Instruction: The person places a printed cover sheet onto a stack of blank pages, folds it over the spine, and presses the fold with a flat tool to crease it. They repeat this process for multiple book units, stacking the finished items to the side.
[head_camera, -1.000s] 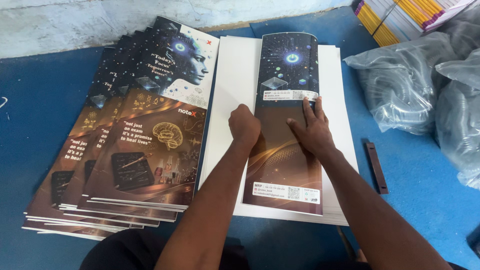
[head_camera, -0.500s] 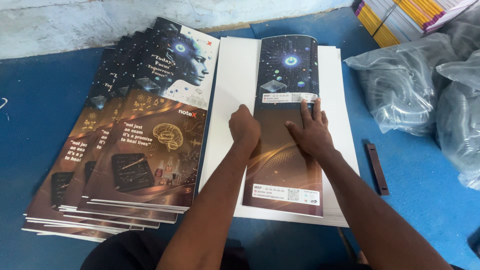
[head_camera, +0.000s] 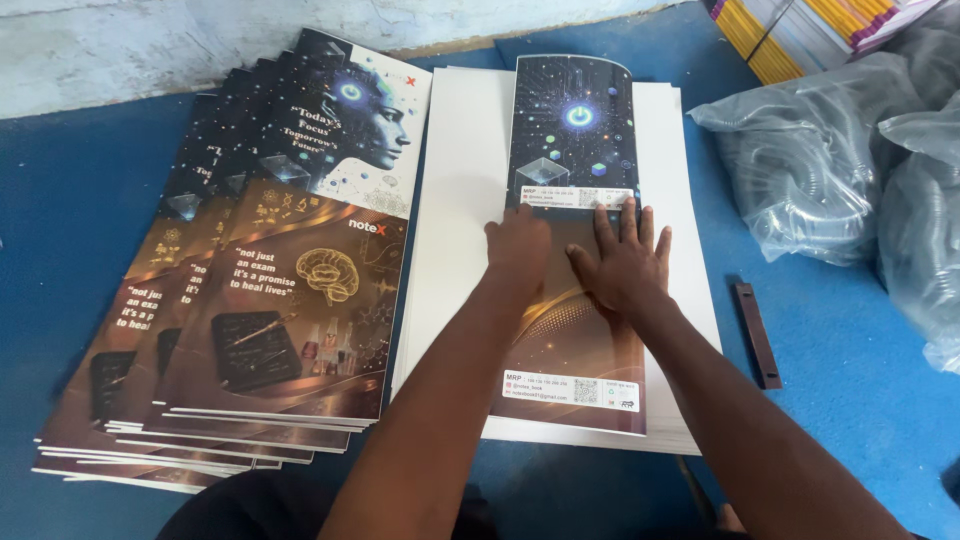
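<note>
Two hands are in view: the left hand (head_camera: 518, 243) and the right hand (head_camera: 622, 262). One folded printed sheet (head_camera: 572, 140) lies on one stack of white sheets (head_camera: 455, 190). One fanned pile of printed covers (head_camera: 260, 290) shows about five stepped edges. One dark flat bar (head_camera: 755, 333) lies alone. At least two clear plastic bags (head_camera: 800, 160) sit together, with one stack of yellow-edged books (head_camera: 800, 30).

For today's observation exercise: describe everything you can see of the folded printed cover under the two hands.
The folded cover is a long, glossy sheet, dark starry blue at the far end, brown-gold nearer, with white label strips. It lies flat on a white paper stack, its far edge curling slightly. The left hand and right hand press on its middle.
</note>
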